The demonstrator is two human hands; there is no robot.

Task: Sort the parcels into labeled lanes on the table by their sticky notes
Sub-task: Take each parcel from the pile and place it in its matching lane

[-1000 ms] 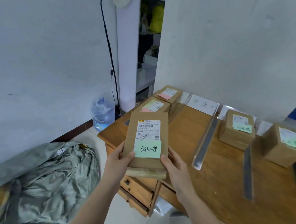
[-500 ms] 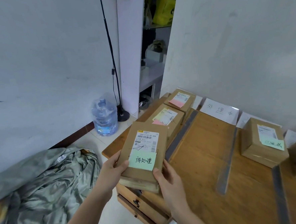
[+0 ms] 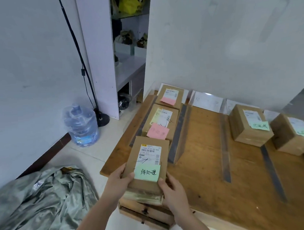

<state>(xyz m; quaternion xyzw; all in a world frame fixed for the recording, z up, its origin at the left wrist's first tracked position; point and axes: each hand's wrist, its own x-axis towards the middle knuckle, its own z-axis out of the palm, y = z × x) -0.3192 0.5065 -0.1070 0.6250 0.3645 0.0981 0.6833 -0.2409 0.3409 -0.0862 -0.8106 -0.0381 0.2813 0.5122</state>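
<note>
Parcel (image 3: 147, 161) with green sticky note (image 3: 147, 173) in the grip of left hand (image 3: 118, 181) and right hand (image 3: 172, 193)

The one head camera is looking forward and down, close over the worktop (image 3: 213, 164) corner, floor (image 3: 89, 154) showing at left.
</note>
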